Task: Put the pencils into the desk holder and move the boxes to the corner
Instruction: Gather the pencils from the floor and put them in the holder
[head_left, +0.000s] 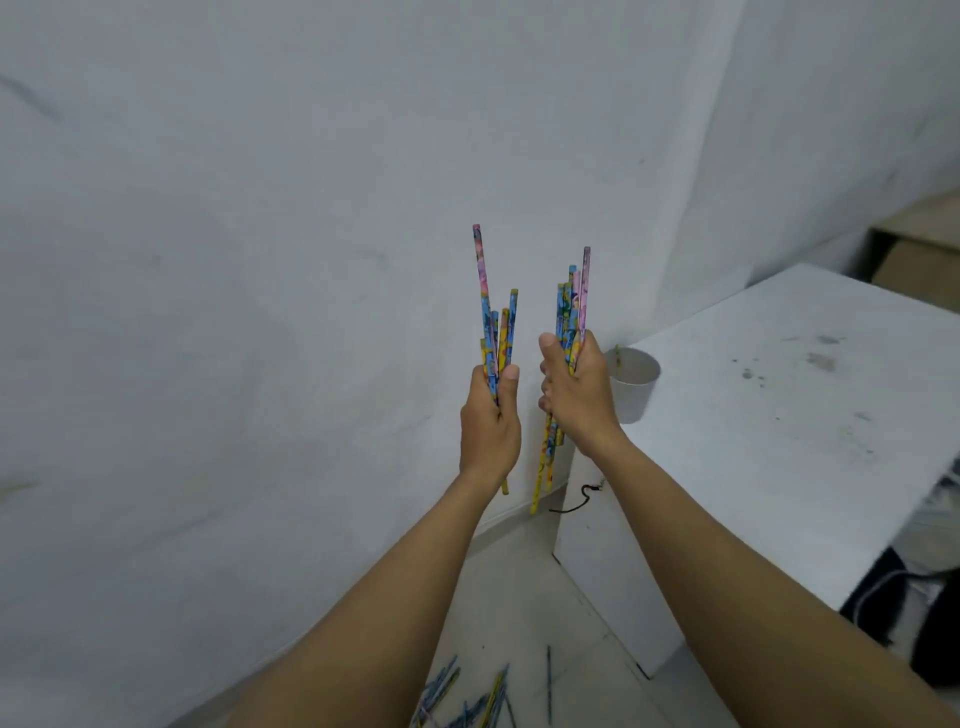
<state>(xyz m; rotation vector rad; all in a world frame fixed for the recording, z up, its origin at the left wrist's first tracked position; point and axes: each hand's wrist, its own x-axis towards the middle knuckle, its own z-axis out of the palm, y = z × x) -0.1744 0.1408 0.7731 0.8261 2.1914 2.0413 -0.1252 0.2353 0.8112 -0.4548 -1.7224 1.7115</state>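
Note:
My left hand (488, 421) is closed around a bunch of colourful pencils (497, 322) held upright in front of the wall. My right hand (574, 400) grips a second bunch of pencils (571, 306), also upright, with their lower ends sticking out below the fist. A white cup-shaped desk holder (636, 382) stands on the near-left corner of the white desk (779, 415), just right of my right hand, with one pencil tip showing at its rim. More pencils (467, 696) lie scattered on the floor below. No boxes are in view.
A white wall fills the left and back. A black cable (576, 499) hangs at the desk's left side. Dark items (893, 597) sit under the desk at the right. The floor is pale tile.

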